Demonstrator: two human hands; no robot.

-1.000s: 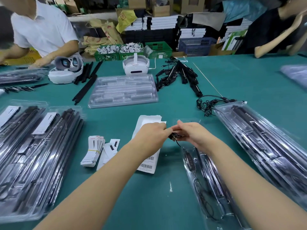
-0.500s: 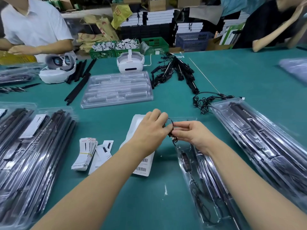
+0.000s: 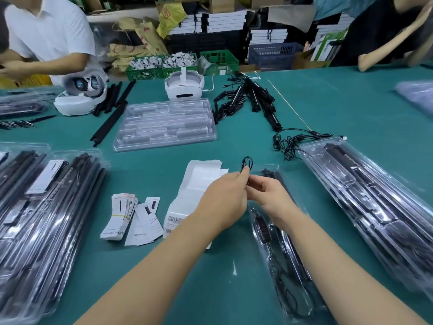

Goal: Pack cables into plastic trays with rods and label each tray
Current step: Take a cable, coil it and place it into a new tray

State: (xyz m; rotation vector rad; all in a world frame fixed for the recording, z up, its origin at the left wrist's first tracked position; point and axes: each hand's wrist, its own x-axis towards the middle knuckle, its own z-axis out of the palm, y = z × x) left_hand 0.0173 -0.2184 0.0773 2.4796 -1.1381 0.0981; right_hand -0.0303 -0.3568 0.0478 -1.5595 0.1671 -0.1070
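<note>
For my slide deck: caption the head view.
Both hands, left hand and right hand, pinch a thin black cable loop above a clear plastic tray on the green table.

Table cover (image 3: 328,109): plain teal. Cable (image 3: 247,162): black. Trays (image 3: 164,124): clear plastic. Rods (image 3: 112,118): matte black. Labels (image 3: 120,214): white with black print, one sheet (image 3: 199,184) barcoded. Headsets (image 3: 184,87): white. Crates (image 3: 218,62): green, one basket (image 3: 274,55) blue.

A teal-covered table (image 3: 234,289) carries filled clear trays stacked at near left (image 3: 46,219) and near right (image 3: 386,219), one tray (image 3: 288,266) near centre, label slips (image 3: 133,216), a white sheet (image 3: 194,191), an empty tray (image 3: 164,124), two white headsets (image 3: 184,86), black rods (image 3: 112,116) and loose cables (image 3: 293,143) farther off.
</note>
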